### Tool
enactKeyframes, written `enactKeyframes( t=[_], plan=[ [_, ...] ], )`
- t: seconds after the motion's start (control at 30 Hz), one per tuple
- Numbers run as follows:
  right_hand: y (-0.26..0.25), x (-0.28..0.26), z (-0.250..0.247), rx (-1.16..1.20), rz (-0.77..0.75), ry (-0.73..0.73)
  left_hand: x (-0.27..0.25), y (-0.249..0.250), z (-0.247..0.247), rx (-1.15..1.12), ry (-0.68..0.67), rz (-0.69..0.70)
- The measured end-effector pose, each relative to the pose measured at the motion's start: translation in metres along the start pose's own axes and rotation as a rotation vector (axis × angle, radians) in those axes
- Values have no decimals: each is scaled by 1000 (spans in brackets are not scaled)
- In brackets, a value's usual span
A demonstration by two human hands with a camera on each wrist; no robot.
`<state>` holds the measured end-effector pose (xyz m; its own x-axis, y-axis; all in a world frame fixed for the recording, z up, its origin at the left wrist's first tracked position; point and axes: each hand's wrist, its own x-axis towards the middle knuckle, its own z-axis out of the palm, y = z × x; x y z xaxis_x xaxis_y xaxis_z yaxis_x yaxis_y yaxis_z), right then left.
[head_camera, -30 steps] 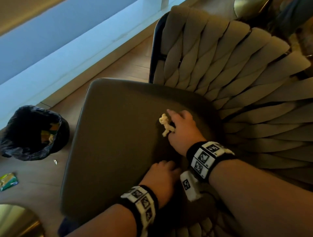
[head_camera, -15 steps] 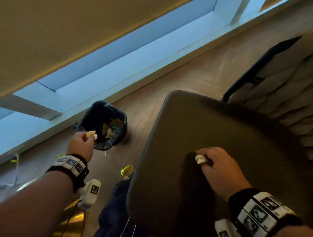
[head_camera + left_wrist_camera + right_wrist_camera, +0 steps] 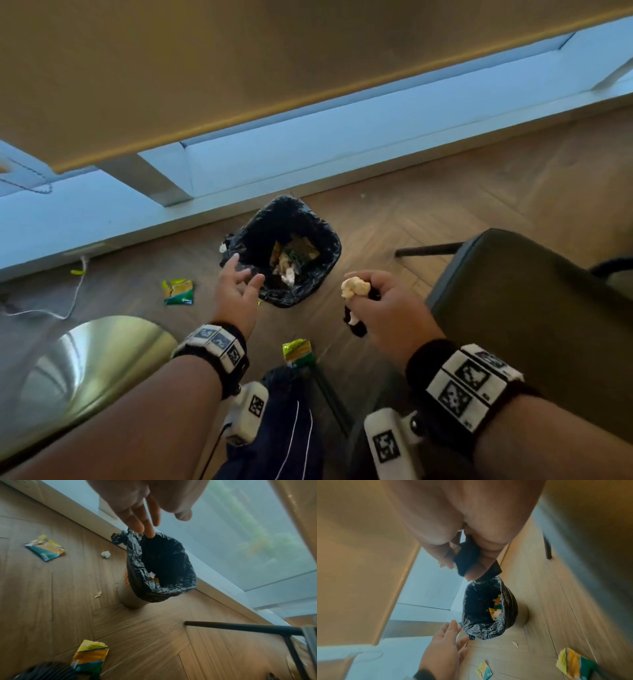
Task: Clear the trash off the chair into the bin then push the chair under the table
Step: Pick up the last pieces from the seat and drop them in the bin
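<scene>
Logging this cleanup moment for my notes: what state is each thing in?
Left hand: open, empty, beside the bin.
Right hand: grips a pale crumpled wad and a black scrap.
Bin: upright, black-lined, partly filled.
Chair: seat bare where visible, not pushed in.
Snack wrappers: lying on the floor.

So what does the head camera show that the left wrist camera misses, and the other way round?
Only the head view shows the right hand gripping a pale crumpled scrap, the chair seat and a brass-coloured dome. Only the left wrist view shows a small white wad on the floor beside the bin and greenery through the window. Both show the open left hand, the black-lined bin and torn wrappers.
</scene>
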<state>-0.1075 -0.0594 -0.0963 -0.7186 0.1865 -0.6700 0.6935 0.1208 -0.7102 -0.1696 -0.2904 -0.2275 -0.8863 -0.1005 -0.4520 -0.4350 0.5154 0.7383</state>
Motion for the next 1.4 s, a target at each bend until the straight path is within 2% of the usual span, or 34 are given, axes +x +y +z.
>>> enactKeyframes(
  t=[0.03,0.1,0.2,0.3,0.37,0.53,0.6,0.77,0.87,0.97,1.03,1.13,1.27,1.4],
  plan=[
    [-4,8,4,4,22,1,-1,0,2,-32,-18,-20],
    [-9,22,12,10,83,1,-1,-5,2,41,-3,-55],
    [-10,41,26,5,136,4,-9,-26,-1,158,5,-216],
    [-14,65,45,21,150,19,-25,-44,3,230,-86,-388],
    [-17,84,60,72,168,12,-37,-48,11,244,-148,-442],
    [-16,128,94,281,230,-63,-43,-62,24,293,-268,-413],
    [-12,134,97,268,239,-63,-40,-68,22,339,-307,-381],
    [9,119,83,235,290,-37,-34,-73,12,381,-269,-366],
    [10,95,63,243,273,-13,-36,-59,12,401,-295,-313],
    [-1,64,35,315,268,41,-38,-22,6,410,-274,-219],
    [-9,28,9,302,270,66,-46,18,1,395,-276,-127],
    [-9,-42,-42,259,254,107,-71,91,-2,387,-352,54],
    [7,-132,-119,119,222,264,-116,187,-1,428,-412,308],
    [39,-198,-182,67,206,362,-177,237,7,493,-406,476]
  ],
)
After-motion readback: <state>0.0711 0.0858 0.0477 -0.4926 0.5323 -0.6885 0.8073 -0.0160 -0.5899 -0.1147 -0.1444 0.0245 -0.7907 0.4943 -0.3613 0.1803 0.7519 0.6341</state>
